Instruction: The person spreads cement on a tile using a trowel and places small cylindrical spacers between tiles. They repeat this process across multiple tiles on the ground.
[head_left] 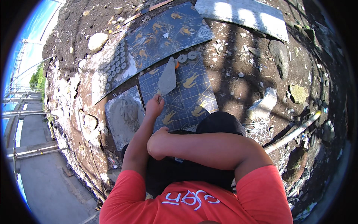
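Observation:
My left hand [155, 106] is closed on the handle of a grey-coated trowel [167, 78], whose blade lies over a blue board with yellow print [197, 93]. Grey round discs [182, 58] sit at that board's far edge, beside a small orange piece [176, 65]. My right hand [158, 142] is bent inward close to my left forearm, its fingers curled; what they hold, if anything, is hidden. A mound of wet grey mortar [126, 114] lies on a board left of my left hand.
Several rows of grey discs [115, 65] rest beside a larger printed board [167, 30]. A pale board [240, 15] lies at the top. Rocks [278, 56], tangled wire [257, 130] and a pale pole [292, 132] are on the dirt at right; scaffolding [22, 112] stands at far left.

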`<state>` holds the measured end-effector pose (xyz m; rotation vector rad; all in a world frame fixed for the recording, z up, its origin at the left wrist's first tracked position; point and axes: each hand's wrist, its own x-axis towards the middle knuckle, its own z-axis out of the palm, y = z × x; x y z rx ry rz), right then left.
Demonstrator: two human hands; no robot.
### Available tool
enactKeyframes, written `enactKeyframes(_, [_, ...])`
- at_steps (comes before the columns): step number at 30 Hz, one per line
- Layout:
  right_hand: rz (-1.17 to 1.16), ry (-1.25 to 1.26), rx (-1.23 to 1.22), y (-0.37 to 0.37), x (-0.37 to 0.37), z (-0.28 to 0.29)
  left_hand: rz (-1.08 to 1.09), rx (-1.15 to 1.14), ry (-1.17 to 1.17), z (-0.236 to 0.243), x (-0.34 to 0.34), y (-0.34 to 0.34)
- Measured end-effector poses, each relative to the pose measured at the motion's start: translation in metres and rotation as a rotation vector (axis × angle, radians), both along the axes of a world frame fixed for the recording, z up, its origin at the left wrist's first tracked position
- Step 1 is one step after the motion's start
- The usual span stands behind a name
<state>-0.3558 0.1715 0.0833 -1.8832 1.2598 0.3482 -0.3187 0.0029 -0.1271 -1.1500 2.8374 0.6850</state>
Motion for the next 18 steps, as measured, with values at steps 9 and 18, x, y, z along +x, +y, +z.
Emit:
enactKeyframes(9, [-0.031,-0.014,0.009,0.004,-0.002,0.005,-0.056,-0.053,-0.074,-0.005,0.001,0.023])
enactKeyframes(18, [-0.021,0.016,0.031,0.003,0.002,0.005,-0.024,-0.013,-0.065,0.006,0.02,0.032])
